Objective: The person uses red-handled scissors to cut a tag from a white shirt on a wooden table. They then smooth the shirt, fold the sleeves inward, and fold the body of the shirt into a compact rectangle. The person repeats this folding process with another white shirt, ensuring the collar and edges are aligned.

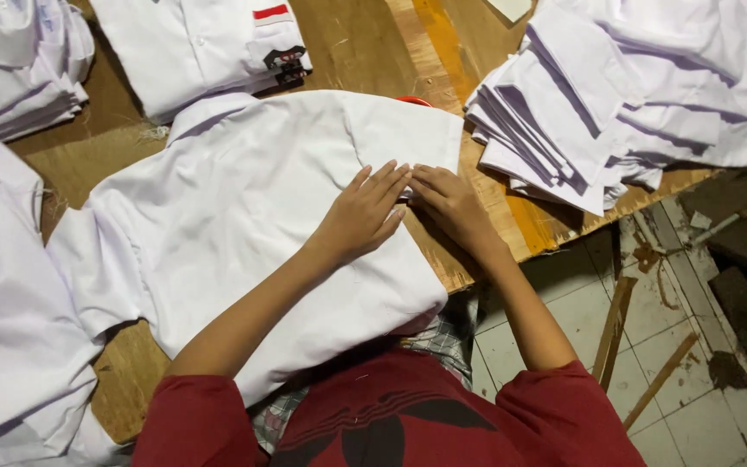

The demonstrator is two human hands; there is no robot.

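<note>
We see the left hand [363,214] lying flat, fingers spread and stretched out, palm pressing down on the white shirt [244,225], gripping nothing. Right beside it the right hand [450,201] lies flat too, fingers extended, its fingertips meeting those of the left at a fold near the shirt's right edge. We cannot tell whether a small thing is pinched between the fingertips.

The shirt is spread across the wooden table [365,47], directly in front of the person, collar end toward the far left, one short sleeve reaching out to the left. Its near edge hangs just over the table's edge above the red top the person wears [391,424].

Moving outward, we find a folded white shirt with a red and white patch [205,47] lying just beyond the spread one. A stack of folded white shirts [15,69] sits at the far left corner, and more white cloth [6,337] lies at the near left. To the right, a fanned pile of white fabric pieces [616,95] rests on the table's corner, well apart from the hands. Below it, wooden sticks [616,324] lie on the tiled floor [711,415].
</note>
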